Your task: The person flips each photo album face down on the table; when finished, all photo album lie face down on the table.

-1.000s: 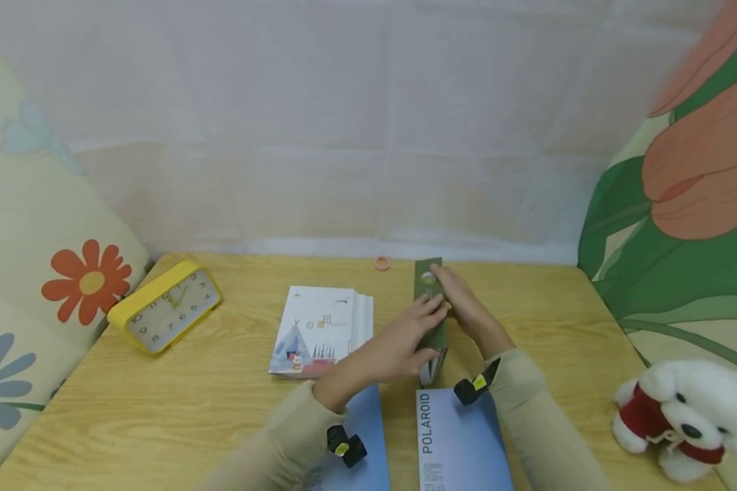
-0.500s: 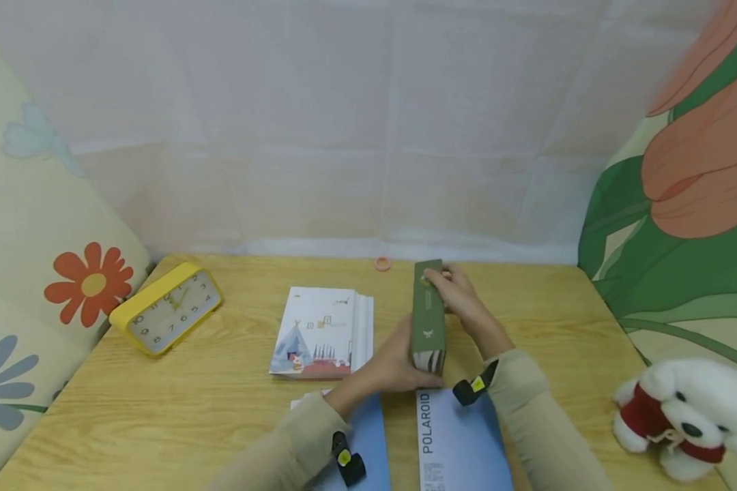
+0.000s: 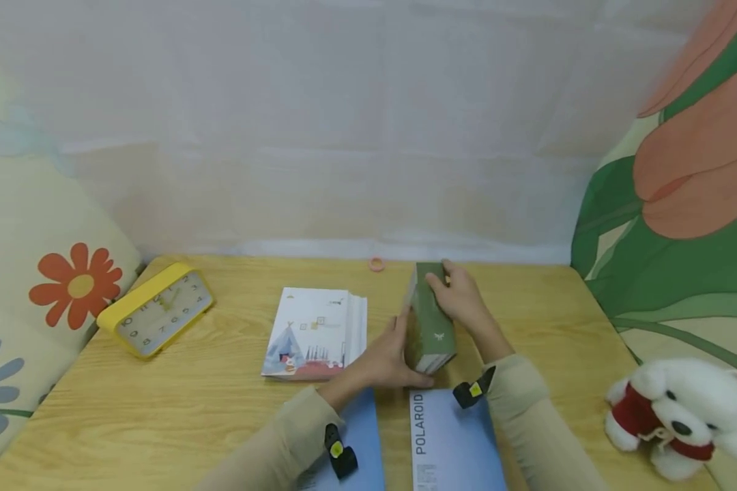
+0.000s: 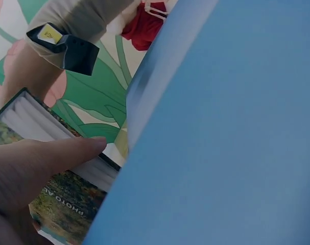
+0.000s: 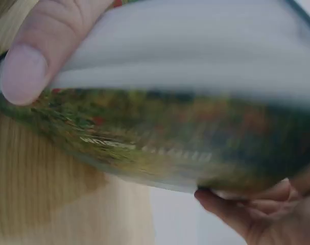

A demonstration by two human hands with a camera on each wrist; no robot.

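Both hands hold a thick photo album with a dark green spine, its spine facing up and leaning to the right. My left hand grips the near end from the left, thumb bent round the lower corner. In the left wrist view that thumb lies across the white page edges, above a leafy autumn-coloured cover with printed lettering. My right hand holds the far right side, its thumb on the spine. The right wrist view shows the album's patterned cover blurred and close.
White illustrated books lie stacked left of the album. Two blue books, the right one marked POLAROID, lie at the front. A yellow alarm clock stands left, a white plush dog right, a small pink ring at the back.
My left hand has gone from lying over the album's spine to gripping its near left side. The right thumb has come onto the spine. The album now tilts, showing its left cover.
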